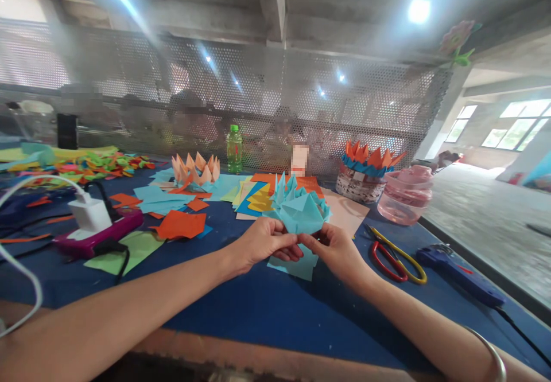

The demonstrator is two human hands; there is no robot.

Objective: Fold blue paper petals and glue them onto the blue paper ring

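Between my hands, just above the table, is a light-blue folded-paper ring with upright points [301, 210]. My left hand [278, 241] pinches its lower edge from the left, thumb on the near side. From the right, my right hand [329, 244] grips the same lower edge, its thumb close to the left one. Light-blue paper sheets [295, 264] lie on the table below the hands. Behind the ring, orange paper [260, 178] and a stack of coloured sheets [245, 198] are partly covered by it.
Scissors [398, 258] and a blue glue gun [462, 273] lie at right, near a pink bottle [407, 195] and a round holder with orange and blue points [361, 181]. At left are a peach paper ring [196, 172], a green bottle [235, 149], and a purple power strip [99, 233] with cables.
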